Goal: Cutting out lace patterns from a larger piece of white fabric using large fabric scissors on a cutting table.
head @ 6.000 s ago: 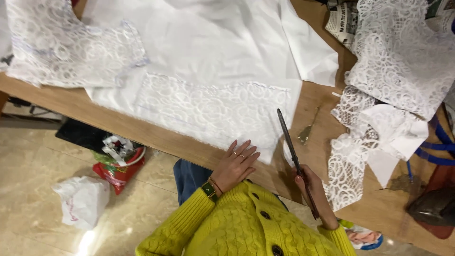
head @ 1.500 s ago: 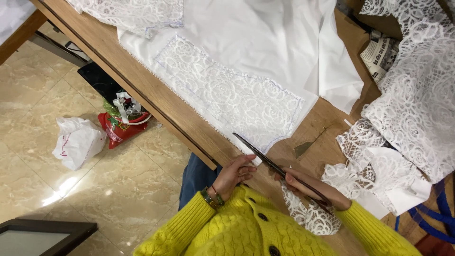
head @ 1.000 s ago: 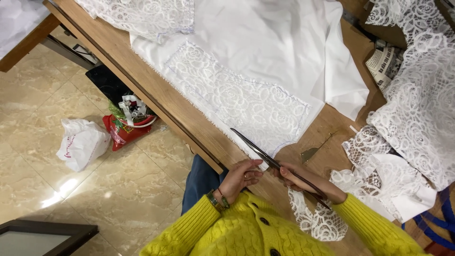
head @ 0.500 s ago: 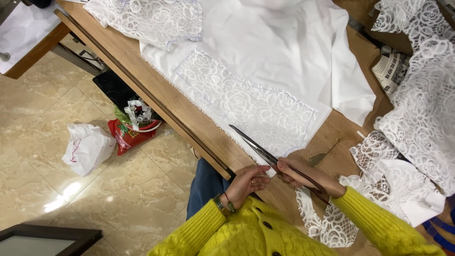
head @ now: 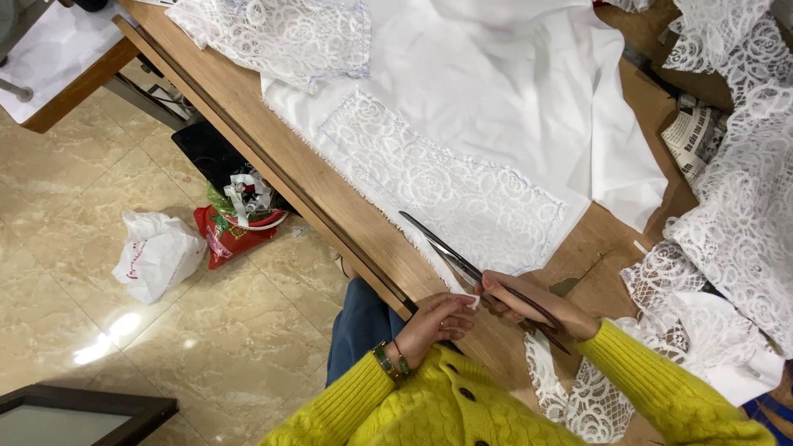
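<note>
Hiding scissors (head: 462, 260) handles, right hand (head: 529, 301) fingers curled; left hand (head: 438, 322) fingers pinching white fabric (head: 462, 186) corner.

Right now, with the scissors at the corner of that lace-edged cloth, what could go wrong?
The left hand pinches the white cloth just ahead of the scissors held in the right hand; the blades could nick its fingertips. The cut may also stray into the lace panel beside the frayed edge. The cloth hangs near the table edge, so a tug could drag it off.
</note>
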